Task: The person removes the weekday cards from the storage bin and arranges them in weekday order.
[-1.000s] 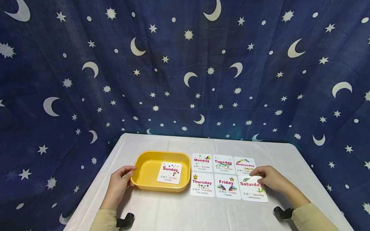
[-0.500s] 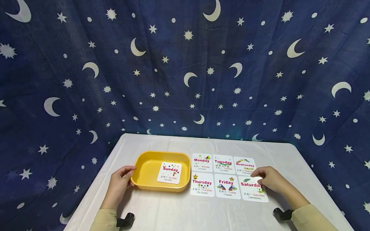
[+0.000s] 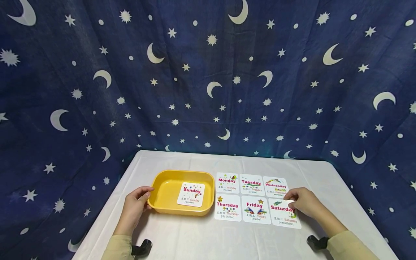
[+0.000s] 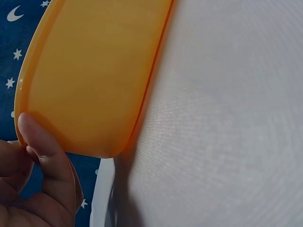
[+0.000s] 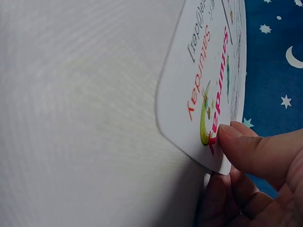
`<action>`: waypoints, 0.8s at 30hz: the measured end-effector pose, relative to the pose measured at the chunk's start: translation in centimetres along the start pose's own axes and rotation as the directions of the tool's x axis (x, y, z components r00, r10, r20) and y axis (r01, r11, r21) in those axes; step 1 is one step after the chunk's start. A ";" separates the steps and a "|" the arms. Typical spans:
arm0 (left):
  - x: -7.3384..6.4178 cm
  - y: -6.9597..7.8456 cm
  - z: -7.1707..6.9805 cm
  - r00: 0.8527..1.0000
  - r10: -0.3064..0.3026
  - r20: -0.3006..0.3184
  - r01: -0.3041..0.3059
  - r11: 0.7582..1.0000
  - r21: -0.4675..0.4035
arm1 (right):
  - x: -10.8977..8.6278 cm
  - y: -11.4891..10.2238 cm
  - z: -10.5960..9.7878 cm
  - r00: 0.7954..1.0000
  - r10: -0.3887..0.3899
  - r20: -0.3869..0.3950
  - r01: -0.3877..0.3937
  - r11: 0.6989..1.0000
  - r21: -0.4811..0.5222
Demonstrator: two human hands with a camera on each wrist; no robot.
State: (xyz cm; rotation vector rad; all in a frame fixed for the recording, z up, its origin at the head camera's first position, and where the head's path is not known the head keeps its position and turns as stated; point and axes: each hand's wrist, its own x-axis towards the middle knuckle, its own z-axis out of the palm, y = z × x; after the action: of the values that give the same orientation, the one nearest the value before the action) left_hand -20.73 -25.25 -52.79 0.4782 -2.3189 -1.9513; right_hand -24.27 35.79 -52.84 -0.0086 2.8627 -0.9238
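My left hand pinches the left rim of a yellow plastic tray, thumb on the near side in the left wrist view. Inside the tray, toward its right end, lies a white Sunday card. At the right, my right hand pinches the upper right corner of the Saturday card between thumb and fingers. That corner is partly covered by my fingers in the head view. In the right wrist view the Saturday card is seen at a slant, with the thumb on its printed face.
Cards for Monday, Tuesday and Wednesday form the back row. Thursday and Friday lie in front, left of Saturday. A white cloth covers the table; a blue star-and-moon curtain hangs behind.
My right hand has shifted very slightly right and nearer with the Saturday card, leaving a small gap from the Wednesday card. The left hand and the tray stay put.
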 end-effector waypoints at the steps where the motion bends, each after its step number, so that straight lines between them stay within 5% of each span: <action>1: 0.0 0.0 0.0 1.000 0.000 0.000 0.000 1.000 0.002 | 0.0 0.0 0.0 1.000 -0.006 -0.002 0.006 1.000 -0.005; 24: -0.1 -0.1 0.0 1.000 0.008 -0.005 -0.008 1.000 0.015 | 0.0 -0.1 0.0 0.999 0.028 -0.021 -0.028 1.000 -0.010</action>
State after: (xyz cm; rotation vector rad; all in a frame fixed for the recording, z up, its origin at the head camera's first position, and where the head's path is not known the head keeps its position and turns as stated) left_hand -20.59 -25.21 -52.85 0.4741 -2.3301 -1.9284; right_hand -24.32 35.65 -52.79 0.0398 2.8788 -0.9091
